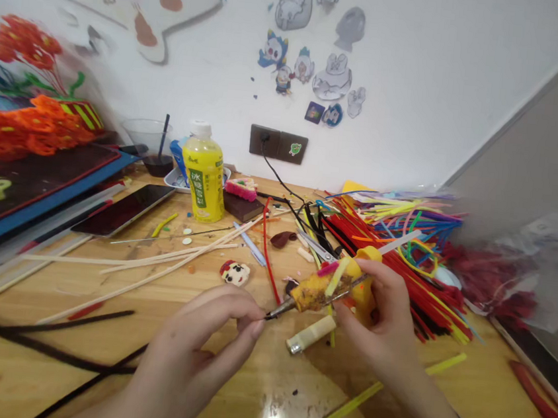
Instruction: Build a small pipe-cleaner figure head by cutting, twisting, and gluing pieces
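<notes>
My right hand is wrapped round a yellow hot glue gun, its metal nozzle pointing left and a pale glue stick sticking out at the back. Directly at the nozzle tip, my left hand pinches with thumb and forefinger. Whatever small dark piece lies between those fingertips is too small to name. Beneath the gun lies a cream-coloured lighter with a metal end. A small doll-like face with red on top rests just beyond my left hand. One red pipe cleaner runs behind the nozzle.
A yellow drink bottle stands near the wall, beside a phone. Thin wooden sticks cross the left side. Bundled pipe cleaners fill the right back. Black pipe cleaners lie front left. A cord runs to the wall socket.
</notes>
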The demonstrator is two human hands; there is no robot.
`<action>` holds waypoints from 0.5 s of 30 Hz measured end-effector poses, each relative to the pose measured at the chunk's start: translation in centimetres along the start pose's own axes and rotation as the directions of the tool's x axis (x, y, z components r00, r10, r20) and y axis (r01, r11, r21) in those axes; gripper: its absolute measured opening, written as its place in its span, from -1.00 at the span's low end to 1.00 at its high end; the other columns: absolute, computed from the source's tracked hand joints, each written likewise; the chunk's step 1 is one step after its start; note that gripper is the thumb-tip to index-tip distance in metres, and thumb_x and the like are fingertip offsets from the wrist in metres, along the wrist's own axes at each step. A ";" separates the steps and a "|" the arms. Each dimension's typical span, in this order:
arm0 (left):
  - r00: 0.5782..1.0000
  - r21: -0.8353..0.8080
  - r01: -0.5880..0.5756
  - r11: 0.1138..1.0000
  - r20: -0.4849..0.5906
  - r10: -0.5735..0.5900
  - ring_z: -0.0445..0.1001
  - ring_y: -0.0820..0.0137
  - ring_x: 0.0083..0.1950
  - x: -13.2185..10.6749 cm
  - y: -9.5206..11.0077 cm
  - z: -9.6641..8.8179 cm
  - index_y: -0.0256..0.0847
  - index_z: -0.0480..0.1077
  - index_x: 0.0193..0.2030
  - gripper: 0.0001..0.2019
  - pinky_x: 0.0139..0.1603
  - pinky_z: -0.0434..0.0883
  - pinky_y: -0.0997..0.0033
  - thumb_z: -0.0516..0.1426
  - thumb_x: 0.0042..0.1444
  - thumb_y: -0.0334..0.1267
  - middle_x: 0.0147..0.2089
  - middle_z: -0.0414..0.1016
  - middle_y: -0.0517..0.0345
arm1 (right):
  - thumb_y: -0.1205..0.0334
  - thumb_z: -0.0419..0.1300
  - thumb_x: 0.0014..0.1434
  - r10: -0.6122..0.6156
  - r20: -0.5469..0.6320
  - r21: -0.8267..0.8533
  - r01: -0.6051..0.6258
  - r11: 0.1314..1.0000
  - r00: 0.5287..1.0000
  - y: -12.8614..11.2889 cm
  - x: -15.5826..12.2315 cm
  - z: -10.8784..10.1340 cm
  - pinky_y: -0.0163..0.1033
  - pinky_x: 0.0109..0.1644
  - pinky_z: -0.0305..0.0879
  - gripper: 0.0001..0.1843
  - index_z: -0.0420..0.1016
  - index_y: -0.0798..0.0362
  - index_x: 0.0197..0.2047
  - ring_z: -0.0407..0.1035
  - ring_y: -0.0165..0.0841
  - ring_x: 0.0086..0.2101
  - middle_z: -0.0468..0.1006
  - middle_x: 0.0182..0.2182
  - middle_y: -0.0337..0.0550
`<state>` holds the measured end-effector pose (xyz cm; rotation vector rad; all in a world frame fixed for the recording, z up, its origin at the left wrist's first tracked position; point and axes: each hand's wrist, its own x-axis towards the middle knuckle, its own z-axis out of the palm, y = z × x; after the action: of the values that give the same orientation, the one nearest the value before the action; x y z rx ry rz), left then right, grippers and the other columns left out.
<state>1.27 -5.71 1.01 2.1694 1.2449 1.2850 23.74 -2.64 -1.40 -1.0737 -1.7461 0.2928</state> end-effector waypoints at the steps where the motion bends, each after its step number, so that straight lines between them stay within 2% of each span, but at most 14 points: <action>1: 1.000 0.001 -0.007 1.000 -0.002 0.007 0.44 0.50 -0.42 0.0 0.0 0.0 -0.16 0.36 -0.43 -0.89 -0.38 0.38 0.61 0.08 0.03 -0.43 -0.48 0.45 0.26 | 0.41 0.17 -0.01 -0.006 -0.001 -0.006 0.006 1.000 1.000 0.0 0.0 0.0 -0.06 0.00 0.24 -0.46 0.18 -0.13 0.04 0.32 -0.23 -0.10 0.36 -0.08 -0.14; 15: 0.999 0.040 -0.043 0.998 -0.022 0.044 0.44 0.55 -0.41 -0.1 0.1 -0.2 -0.18 0.34 -0.43 -0.89 -0.34 0.37 0.65 0.08 0.03 -0.46 -0.48 0.45 0.28 | 0.42 0.15 0.00 -0.046 0.003 -0.030 0.047 0.998 0.999 0.3 -0.1 0.0 -0.03 0.01 0.23 -0.45 0.16 -0.15 0.05 0.30 -0.23 -0.08 0.34 -0.07 -0.15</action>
<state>1.15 -5.89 1.14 2.2267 1.2492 1.3167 23.92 -2.55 -1.64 -1.0535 -1.7803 0.2393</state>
